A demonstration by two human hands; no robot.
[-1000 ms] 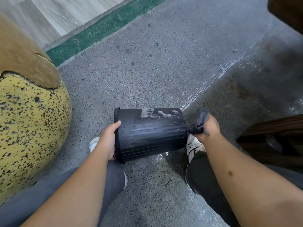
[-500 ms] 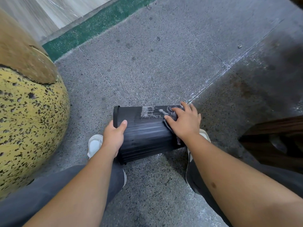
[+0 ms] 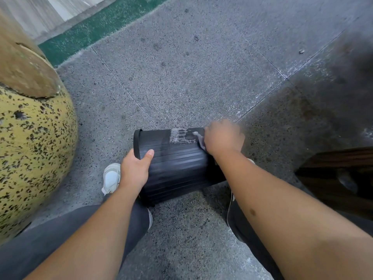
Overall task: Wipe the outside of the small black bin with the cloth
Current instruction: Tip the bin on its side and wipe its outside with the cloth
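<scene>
Head cam is looking straight down at someone crouched over a small black bin (image 3: 177, 164) that's lying on its side on a speckled grey stone floor (image 3: 181, 77), between the person's knees. The bin's rim end points to the person's left and its base end to their right, and the ribbed side faces up. The left hand (image 3: 134, 171) grips the rim end, thumb (image 3: 148, 155) hooked over onto the ribbed wall and the rest of the fingers tucked out of sight around the edge. The right hand (image 3: 223, 137) sits on top of the bin near the base end, a bit motion-blurred, fingers curled down over a cloth (image 3: 200, 141); only a small pale grey scrap of it pokes out at the hand's left edge, pressed against the bin's wall. Just left of that there's a whitish crusty smear (image 3: 180, 135) on the upper side of the bin. A white sneaker (image 3: 111, 177) shows beside the left wrist, and dark grey trousers (image 3: 66, 237) cover both legs. On the far left there's a big yellow, black-flecked rounded stone thing (image 3: 34, 148) with a brownish top. A green painted strip (image 3: 105, 23) runs along the floor's far edge, and some dark wooden object (image 3: 339, 176) sits at the right.
</scene>
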